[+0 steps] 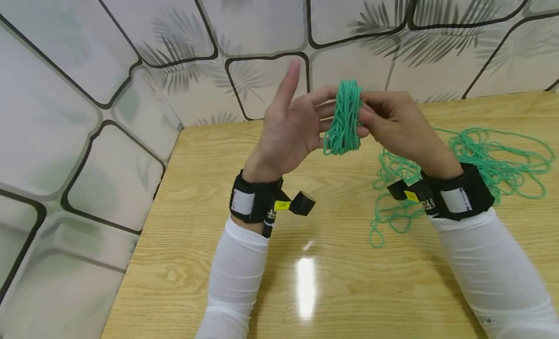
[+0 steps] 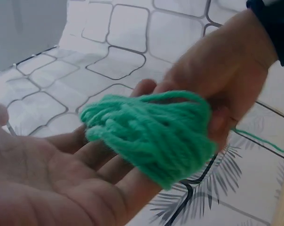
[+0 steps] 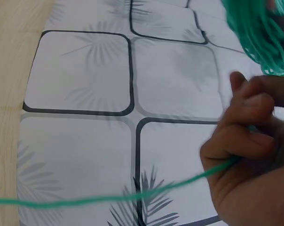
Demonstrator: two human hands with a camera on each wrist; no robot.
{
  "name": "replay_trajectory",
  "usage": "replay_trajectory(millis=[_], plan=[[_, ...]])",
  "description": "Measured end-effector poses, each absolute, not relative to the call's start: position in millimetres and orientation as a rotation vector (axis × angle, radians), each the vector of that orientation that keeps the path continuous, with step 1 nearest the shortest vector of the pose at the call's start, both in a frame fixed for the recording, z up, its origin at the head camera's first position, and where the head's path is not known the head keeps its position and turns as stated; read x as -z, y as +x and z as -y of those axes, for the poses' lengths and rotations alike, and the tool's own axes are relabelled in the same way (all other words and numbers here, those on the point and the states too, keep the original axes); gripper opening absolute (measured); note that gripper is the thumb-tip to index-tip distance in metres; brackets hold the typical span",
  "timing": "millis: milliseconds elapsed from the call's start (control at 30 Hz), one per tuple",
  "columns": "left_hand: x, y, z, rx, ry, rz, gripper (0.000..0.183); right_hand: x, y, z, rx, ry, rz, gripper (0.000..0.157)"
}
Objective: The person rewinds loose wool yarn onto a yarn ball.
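Note:
A thick bundle of green yarn (image 1: pixel 345 118) is wound around the fingers of my left hand (image 1: pixel 290 127). That hand is held palm up above the table, fingers straight and thumb raised apart. From the right, my right hand (image 1: pixel 399 127) meets the bundle with its fingers curled. In the right wrist view, a single yarn strand (image 3: pixel 179 184) runs out of the curled fingers of the right hand (image 3: pixel 248 146) toward the left edge. The left wrist view shows the yarn loops (image 2: pixel 151 136) lying across the left fingers, the right hand (image 2: pixel 222 70) close behind.
A loose tangle of green yarn (image 1: pixel 493 154) lies on the wooden table (image 1: pixel 192 246) at the right, partly behind the right forearm. A wall covering (image 1: pixel 266 28) with dark lines and leaf prints stands along the table's back and left sides.

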State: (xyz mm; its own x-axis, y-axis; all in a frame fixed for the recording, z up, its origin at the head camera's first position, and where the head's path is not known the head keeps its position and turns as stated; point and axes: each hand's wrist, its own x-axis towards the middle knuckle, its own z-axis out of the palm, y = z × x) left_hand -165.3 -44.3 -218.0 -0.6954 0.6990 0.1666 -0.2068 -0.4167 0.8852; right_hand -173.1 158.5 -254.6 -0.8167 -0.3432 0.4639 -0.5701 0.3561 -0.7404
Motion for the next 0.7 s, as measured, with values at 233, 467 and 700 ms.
replay_trajectory(millis=[233,467,700], plan=[[221,-174,50,-2.399,0.725,-1.098,0.086,257,-163,-141,-1.067,1.193,2.728,0.028],[224,-177,50,-2.234,0.642,-1.605,0.078,239,-141,-141,-1.169,1.216,2.572,0.015],[226,-175,50,-1.777,0.693,-1.56,0.089,236,-151,-155,-1.337,0.898,2.309,0.008]])
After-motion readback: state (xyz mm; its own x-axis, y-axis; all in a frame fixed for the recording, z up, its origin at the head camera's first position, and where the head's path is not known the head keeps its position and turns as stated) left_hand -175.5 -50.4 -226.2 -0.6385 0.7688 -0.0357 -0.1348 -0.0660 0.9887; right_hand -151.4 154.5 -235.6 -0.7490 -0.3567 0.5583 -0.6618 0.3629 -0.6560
